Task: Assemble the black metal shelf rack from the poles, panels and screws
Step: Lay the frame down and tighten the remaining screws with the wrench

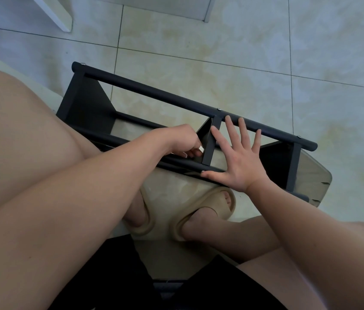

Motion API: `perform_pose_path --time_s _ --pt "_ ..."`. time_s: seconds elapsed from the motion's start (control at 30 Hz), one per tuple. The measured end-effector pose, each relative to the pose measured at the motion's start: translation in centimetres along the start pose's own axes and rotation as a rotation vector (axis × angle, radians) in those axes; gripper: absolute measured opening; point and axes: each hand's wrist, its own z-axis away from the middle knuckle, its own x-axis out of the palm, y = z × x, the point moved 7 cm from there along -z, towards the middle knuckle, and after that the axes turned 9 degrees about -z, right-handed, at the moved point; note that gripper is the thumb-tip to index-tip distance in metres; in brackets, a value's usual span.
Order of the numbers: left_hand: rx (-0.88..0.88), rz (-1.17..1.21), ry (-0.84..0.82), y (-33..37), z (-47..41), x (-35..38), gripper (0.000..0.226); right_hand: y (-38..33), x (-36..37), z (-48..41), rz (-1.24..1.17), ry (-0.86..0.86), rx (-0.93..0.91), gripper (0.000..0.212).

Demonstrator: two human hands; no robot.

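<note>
Your black metal shelf rack [199,104] lies on its side on the pale tiled floor [199,41], just ahead of your beige slide sandals [210,211]. Its end panels already sit between the two long black round poles [154,91].

You appear to be fixing the narrow black middle panel [209,144] to the near pole. Small silver screw heads [219,109] show along the far pole, and there seems to be another by your right thumb.

Your right hand [239,162] is spread wide. Its straight fingers reach toward the far pole and its thumb lies on the near one, bracing the frame.

Your left hand [183,142] is curled in against the near end of that panel. Whether it pinches a screw or only the metal cannot be told.

Next, you will likely need to line the panel's hole up with the pole, keep the frame from shifting, and seat the screw straight.
</note>
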Motion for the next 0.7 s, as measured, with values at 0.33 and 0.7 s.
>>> perform_pose_path --time_s 0.33,0.7 --pt "0.108 -0.333 -0.011 -0.2 0.3 -0.3 0.026 0.1 0.0 -0.1 0.004 -0.012 0.006 0.112" --pt "0.028 -0.704 0.042 1.0 1.7 -1.1 0.018 0.3 -0.1 -0.3 -0.023 -0.081 0.024 0.113"
